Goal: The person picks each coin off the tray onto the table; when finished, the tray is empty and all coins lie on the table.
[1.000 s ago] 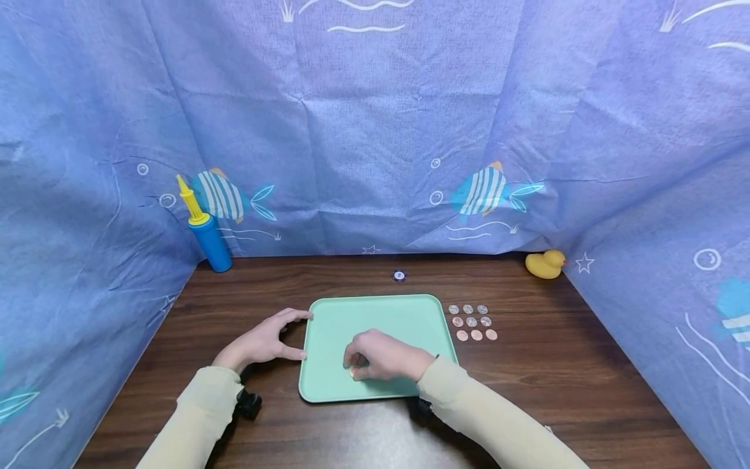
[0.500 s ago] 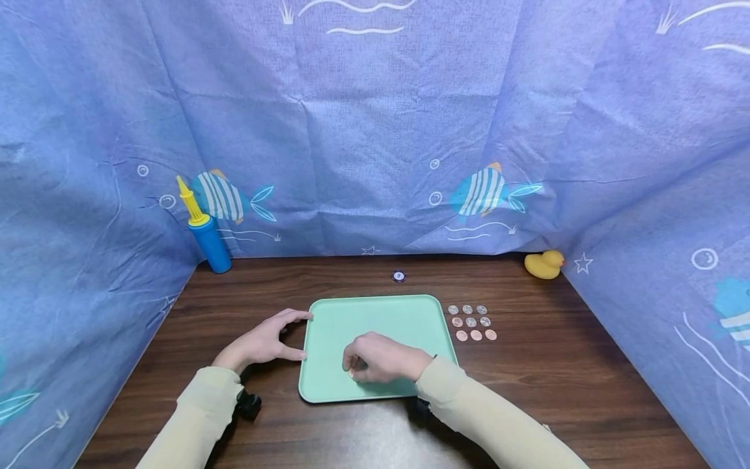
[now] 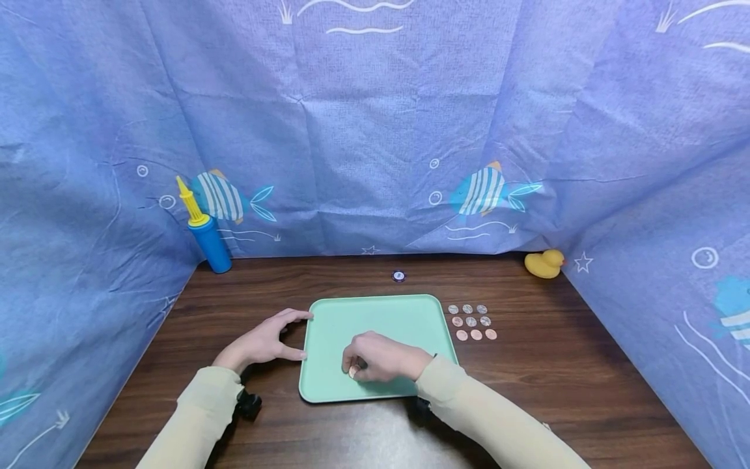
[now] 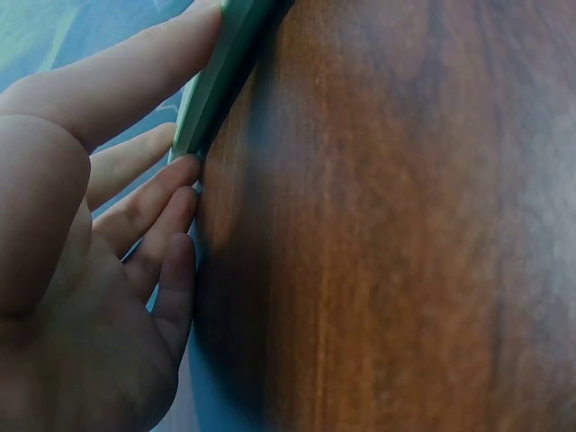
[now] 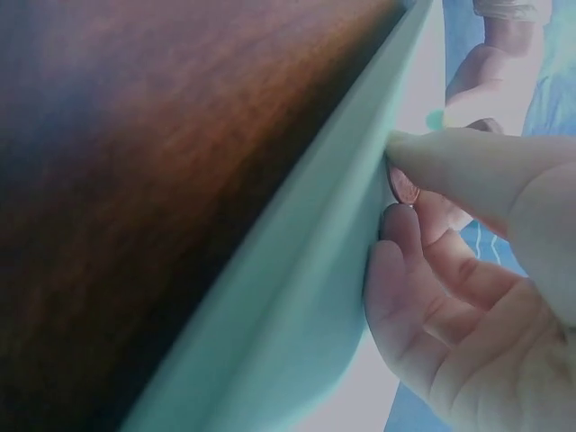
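Note:
A light green tray [image 3: 381,316] lies on the wooden table. My right hand [image 3: 383,358] is low over its near half, fingers curled, pinching a copper coin [image 3: 353,371] between thumb and fingers. In the right wrist view the coin [image 5: 404,185] stands on edge, tilted, by the thumb tip; the tray's rim covers its lower part. My left hand [image 3: 266,339] spreads thumb and fingers against the tray's left edge. The left wrist view has its thumb and fingertips touching the outer side of the tray [image 4: 220,81], fingers fairly straight.
Several coins [image 3: 471,322], silver above and copper below, lie in a neat grid right of the tray. A poker chip [image 3: 399,276] sits behind it. A blue and yellow hand pump [image 3: 211,242] stands back left, a rubber duck [image 3: 543,264] back right. Patterned cloth walls surround the table.
Both hands stay almost in place. The copper coin in my right fingers has turned slightly, so a little more of its face shows now.

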The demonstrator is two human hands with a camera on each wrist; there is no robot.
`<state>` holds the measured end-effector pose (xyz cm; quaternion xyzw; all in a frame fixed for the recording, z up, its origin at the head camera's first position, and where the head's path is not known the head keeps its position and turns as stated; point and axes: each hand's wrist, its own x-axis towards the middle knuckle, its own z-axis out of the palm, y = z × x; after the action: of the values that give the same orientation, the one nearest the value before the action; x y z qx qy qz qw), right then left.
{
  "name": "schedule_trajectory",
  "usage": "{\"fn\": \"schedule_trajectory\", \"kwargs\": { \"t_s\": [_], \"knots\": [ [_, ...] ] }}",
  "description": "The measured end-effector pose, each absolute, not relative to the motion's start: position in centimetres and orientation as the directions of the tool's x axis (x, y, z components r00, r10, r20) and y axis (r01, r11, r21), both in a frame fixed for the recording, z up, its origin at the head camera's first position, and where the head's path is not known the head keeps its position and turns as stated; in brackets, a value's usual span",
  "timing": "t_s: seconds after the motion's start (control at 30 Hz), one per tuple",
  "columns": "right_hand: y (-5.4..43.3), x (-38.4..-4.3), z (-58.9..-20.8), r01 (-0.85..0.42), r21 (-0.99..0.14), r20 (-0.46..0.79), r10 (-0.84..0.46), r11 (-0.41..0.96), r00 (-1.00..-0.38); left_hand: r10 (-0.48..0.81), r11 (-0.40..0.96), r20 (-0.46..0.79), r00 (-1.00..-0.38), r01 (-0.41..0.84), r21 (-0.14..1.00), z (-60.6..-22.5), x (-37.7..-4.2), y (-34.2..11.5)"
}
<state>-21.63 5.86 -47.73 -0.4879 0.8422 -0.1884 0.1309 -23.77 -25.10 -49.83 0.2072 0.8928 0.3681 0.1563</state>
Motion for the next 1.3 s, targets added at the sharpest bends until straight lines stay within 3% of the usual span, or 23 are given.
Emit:
{"fn": "schedule_trajectory", "kwargs": {
  "t_s": [0.3,0.7,0.87,1.07,1.3],
  "knots": [
    [6.3,-21.6,-47.9,-0.813,-0.419,0.06,-0.881,0.404,-0.468,0.483,0.644,-0.128,-0.866,0.252,0.722,-49.8,-23.7,-25.1],
    [8.1,-22.3,-48.0,-0.693,-0.575,0.022,-0.839,0.435,-0.544,0.489,0.636,-0.131,-0.862,0.25,0.73,-49.9,-23.9,-25.2],
    [8.7,-22.4,-48.2,-0.678,-0.614,0.036,-0.844,0.404,-0.535,0.486,0.637,-0.132,-0.864,0.247,0.73,-49.9,-23.8,-25.2],
    [10.3,-22.7,-48.0,-0.726,-0.579,0.117,-0.843,0.371,-0.525,0.491,0.64,-0.131,-0.861,0.255,0.725,-49.9,-23.7,-25.0],
    [13.4,-23.1,-47.2,-0.694,-0.587,0.152,-0.785,0.417,-0.6,0.488,0.642,-0.129,-0.863,0.254,0.724,-49.9,-23.8,-25.1]
  ]
}}
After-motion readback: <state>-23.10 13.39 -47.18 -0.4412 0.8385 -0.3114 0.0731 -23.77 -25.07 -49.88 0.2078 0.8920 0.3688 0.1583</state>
